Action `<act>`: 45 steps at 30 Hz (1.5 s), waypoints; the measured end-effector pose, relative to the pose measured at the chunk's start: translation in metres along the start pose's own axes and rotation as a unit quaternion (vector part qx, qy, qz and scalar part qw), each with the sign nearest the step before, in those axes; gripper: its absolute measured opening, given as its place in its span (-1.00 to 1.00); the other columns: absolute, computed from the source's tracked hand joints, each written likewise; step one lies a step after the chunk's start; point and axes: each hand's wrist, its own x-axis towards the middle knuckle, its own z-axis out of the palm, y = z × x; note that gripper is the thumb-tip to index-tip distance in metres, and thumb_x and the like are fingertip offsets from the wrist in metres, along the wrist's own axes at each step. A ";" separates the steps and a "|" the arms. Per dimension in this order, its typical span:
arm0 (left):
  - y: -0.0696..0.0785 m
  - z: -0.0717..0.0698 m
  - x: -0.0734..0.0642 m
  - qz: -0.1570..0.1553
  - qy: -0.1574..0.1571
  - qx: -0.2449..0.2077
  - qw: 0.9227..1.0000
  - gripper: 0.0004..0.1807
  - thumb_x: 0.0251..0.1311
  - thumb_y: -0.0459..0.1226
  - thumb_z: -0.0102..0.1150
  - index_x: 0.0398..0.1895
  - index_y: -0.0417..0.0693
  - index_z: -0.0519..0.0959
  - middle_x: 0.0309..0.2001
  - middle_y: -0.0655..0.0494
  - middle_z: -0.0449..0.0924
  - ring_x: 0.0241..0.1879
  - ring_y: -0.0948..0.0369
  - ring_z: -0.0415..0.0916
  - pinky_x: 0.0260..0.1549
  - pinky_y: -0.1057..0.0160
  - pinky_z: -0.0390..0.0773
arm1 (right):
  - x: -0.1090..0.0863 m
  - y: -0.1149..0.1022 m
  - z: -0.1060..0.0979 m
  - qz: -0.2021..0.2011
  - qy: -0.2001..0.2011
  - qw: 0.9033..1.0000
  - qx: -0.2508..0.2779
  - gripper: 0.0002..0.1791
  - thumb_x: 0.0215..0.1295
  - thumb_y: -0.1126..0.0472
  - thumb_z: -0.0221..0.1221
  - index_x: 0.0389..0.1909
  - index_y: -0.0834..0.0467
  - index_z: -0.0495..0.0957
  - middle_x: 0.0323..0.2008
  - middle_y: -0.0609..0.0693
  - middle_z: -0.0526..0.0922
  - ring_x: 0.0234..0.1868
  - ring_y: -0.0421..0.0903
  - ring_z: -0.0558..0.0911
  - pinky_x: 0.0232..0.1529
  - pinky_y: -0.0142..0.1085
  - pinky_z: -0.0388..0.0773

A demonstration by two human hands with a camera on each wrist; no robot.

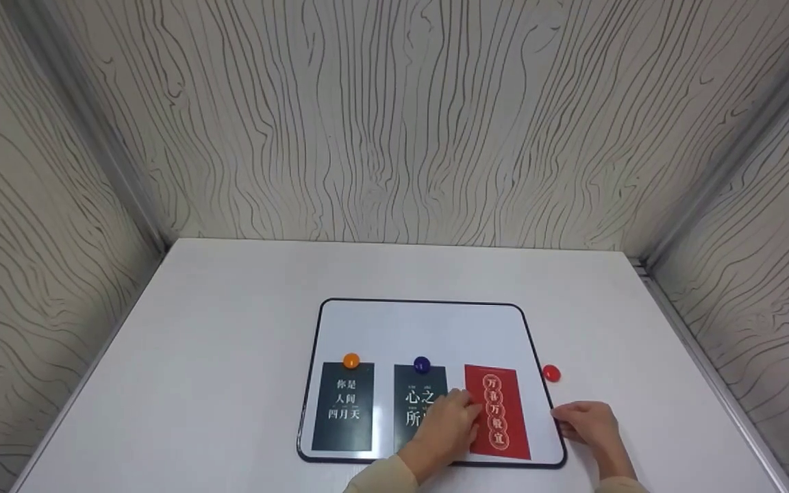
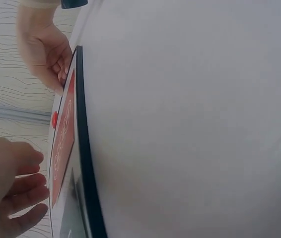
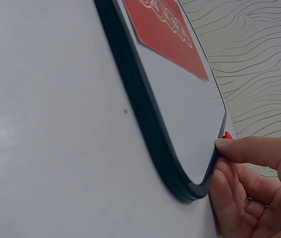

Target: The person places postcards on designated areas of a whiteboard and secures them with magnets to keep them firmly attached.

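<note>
A white magnetic board (image 1: pixel 422 329) with a black rim lies on the white table. My left hand (image 1: pixel 442 428) is over the board, fingers relaxed at the left edge of a red card (image 1: pixel 516 411) with pale lettering; it covers part of the middle dark card (image 1: pixel 403 428). At the board's right edge, my right hand (image 1: pixel 590 424) pinches the rim, with the thumb (image 3: pixel 225 144) on top and fingers below. A red round magnet (image 1: pixel 552 373) sits just outside the right rim. No magnet shows on the red card.
Another dark card (image 1: pixel 343 431) lies on the board's left, with an orange magnet (image 1: pixel 351 361) at its top edge. A dark blue magnet (image 1: pixel 422 365) sits atop the middle card. Wood-grain patterned walls (image 1: pixel 394 123) stand around the table (image 1: pixel 216 356) at back and sides.
</note>
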 end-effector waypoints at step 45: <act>0.005 0.000 -0.010 0.037 -0.177 0.053 0.982 -0.44 0.34 0.05 -0.02 0.38 0.22 0.30 0.47 0.32 0.20 0.48 0.34 0.15 0.41 0.17 0.36 | 0.003 -0.010 -0.004 -0.043 0.055 0.996 -0.051 -0.63 0.25 0.17 0.17 -0.06 0.39 0.58 -0.47 -0.04 0.61 -0.44 -0.18 0.48 -0.46 -0.41 0.45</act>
